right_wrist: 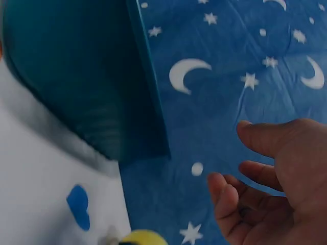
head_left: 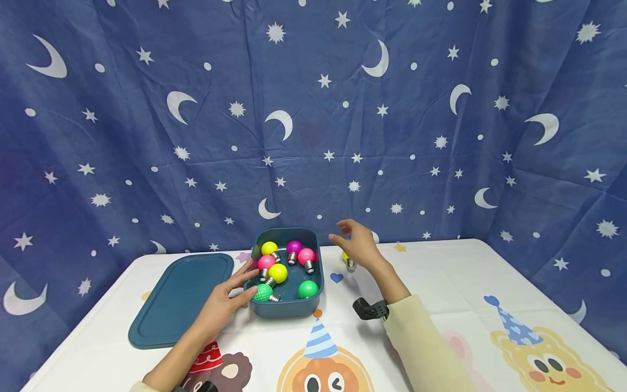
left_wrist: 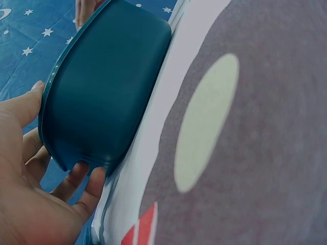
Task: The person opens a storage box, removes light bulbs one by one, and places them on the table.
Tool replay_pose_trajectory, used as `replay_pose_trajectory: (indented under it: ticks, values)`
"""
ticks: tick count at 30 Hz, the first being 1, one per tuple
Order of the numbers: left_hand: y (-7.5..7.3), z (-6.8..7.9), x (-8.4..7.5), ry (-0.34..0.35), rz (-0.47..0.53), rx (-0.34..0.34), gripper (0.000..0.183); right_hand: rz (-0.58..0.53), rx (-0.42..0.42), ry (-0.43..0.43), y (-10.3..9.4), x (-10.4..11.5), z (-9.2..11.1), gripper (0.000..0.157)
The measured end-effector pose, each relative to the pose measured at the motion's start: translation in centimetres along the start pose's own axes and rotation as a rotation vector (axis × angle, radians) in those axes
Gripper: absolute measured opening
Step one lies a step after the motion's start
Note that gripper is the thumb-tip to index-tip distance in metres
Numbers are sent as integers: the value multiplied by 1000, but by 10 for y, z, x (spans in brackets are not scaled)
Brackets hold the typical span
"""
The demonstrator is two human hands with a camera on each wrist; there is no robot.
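A dark teal bin (head_left: 286, 310) holds several toy light bulbs: yellow (head_left: 269, 248), purple (head_left: 294, 247), pink (head_left: 306, 255) and green (head_left: 308, 289) ones, with silver screw bases. My left hand (head_left: 222, 305) rests against the bin's left side; its thumb and extended fingers touch the rim and outer wall. To the right of the bin, my right hand (head_left: 360, 242) hovers with loosely bent fingers and nothing between them. Partly hidden behind it, another yellow bulb (head_left: 350, 265) lies on the table; its yellow top (right_wrist: 145, 238) shows at the bottom of the right wrist view.
A flat dark teal lid (head_left: 181, 299) lies left of the bin. The white tablecloth (head_left: 421, 272) carries printed cartoon animals and a blue heart. Behind the table hangs a blue curtain (head_left: 313, 130) with moons and stars.
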State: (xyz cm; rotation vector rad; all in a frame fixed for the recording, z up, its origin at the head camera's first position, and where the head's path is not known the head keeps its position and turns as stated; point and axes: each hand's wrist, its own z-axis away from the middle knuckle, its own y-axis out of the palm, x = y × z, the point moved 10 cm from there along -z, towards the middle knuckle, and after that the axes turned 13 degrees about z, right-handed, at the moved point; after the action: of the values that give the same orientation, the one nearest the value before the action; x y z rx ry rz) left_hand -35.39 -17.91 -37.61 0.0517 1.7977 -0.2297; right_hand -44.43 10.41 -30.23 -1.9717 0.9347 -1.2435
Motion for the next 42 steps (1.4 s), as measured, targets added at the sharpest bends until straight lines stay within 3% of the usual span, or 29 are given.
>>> replay_pose_trajectory:
  ticks: [10, 21, 29, 42]
  values:
    - [-1, 0, 0, 8, 1, -5, 49, -31, 72, -111, 16, 51, 11, 45]
    - [0, 0, -1, 9, -3, 7, 48, 19, 248, -226, 64, 105, 26, 50]
    - [0, 0, -2, 20, 18, 14, 46, 130, 310, -207, 101, 116, 28, 48]
    - [-1, 1, -3, 39, 6, 16, 47, 226, 290, -258, 120, 126, 25, 39]
